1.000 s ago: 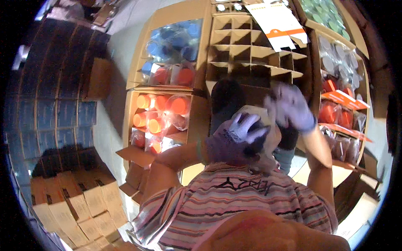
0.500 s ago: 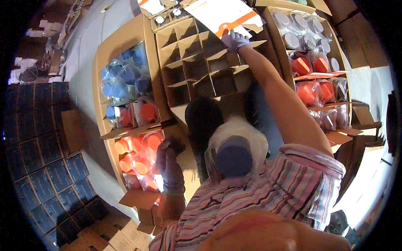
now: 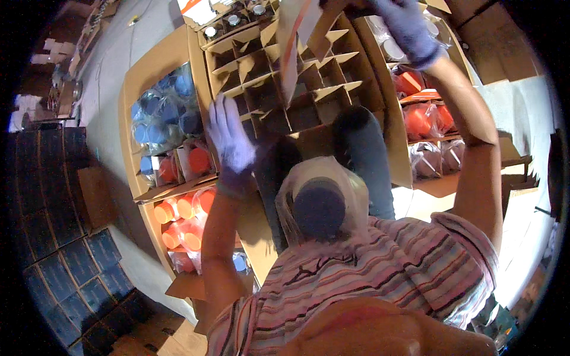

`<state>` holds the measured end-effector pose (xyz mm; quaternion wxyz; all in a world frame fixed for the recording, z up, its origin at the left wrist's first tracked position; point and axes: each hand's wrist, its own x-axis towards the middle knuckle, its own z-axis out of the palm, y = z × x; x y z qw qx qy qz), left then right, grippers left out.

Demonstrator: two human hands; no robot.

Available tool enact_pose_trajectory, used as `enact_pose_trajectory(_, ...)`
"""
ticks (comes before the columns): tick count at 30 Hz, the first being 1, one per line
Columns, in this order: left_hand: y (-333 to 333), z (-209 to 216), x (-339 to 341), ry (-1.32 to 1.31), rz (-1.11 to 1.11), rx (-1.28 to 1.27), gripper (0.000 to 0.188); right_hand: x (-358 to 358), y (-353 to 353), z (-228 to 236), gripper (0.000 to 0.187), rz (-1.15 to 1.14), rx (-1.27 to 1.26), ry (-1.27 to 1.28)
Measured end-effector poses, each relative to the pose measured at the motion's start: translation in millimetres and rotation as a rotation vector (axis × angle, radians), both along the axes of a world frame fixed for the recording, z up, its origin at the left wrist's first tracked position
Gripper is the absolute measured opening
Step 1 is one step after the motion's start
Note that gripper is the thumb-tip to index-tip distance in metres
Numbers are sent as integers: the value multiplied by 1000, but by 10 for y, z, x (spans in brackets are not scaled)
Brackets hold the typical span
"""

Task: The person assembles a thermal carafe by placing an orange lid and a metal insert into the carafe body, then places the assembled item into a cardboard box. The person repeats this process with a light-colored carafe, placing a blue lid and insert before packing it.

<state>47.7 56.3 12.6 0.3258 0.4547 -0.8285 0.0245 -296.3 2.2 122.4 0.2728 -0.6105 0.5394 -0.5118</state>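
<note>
A large carton with cardboard dividers point(image 3: 289, 120) stands in front of my knees, and most of its visible cells look dark inside. Over it a white cardboard sheet with an orange stripe point(image 3: 290, 59) is tilted up on edge. My right hand point(image 3: 409, 32), in a lilac glove, is at the far right by the sheet's raised end and appears closed on it; its fingertips are partly hidden. My left hand point(image 3: 231, 133), gloved too, hovers at the carton's left wall with fingers stretched out, holding nothing. A dark-blue-capped container in clear plastic point(image 3: 320, 207) rests against my lap.
On the left, an open carton holds bagged blue-capped containers point(image 3: 163, 113), and a nearer one holds orange-capped containers point(image 3: 184, 219). Bagged orange containers point(image 3: 424, 121) fill a carton on the right. Dark stacked boxes point(image 3: 59, 255) stand far left.
The white sheet has gone from lying flat to tilted on edge over the dividers. My right hand has moved right and farther away; my left hand has risen forward to the carton's left wall.
</note>
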Motion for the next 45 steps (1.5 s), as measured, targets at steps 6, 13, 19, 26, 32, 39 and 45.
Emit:
enact_pose_trajectory(6,-49,290,-192,155,-405,-91,59,-464,594,509,30,135,278,-511)
enact_pose_trajectory(13,3,823,-325,1094,-246,221,17,-268,1184,131,77,378,124,435)
enact_pose_trajectory(19,-11,946,-464,1111,-406,280,13,312,1232,301,44,1021,-47,113)
enact_pose_trajectory(26,356,1108,-815,391,-213,-317,61,801,1009,635,38,477,355,330)
enact_pose_trajectory(32,634,1020,-1029,385,-598,36,83,618,451,420,32,326,164,115)
enact_pose_trajectory(39,493,1200,-711,551,-307,353,66,288,389,627,34,121,128,510)
enact_pose_trajectory(45,-179,1000,-92,468,-142,183,72,683,747,708,39,228,109,618)
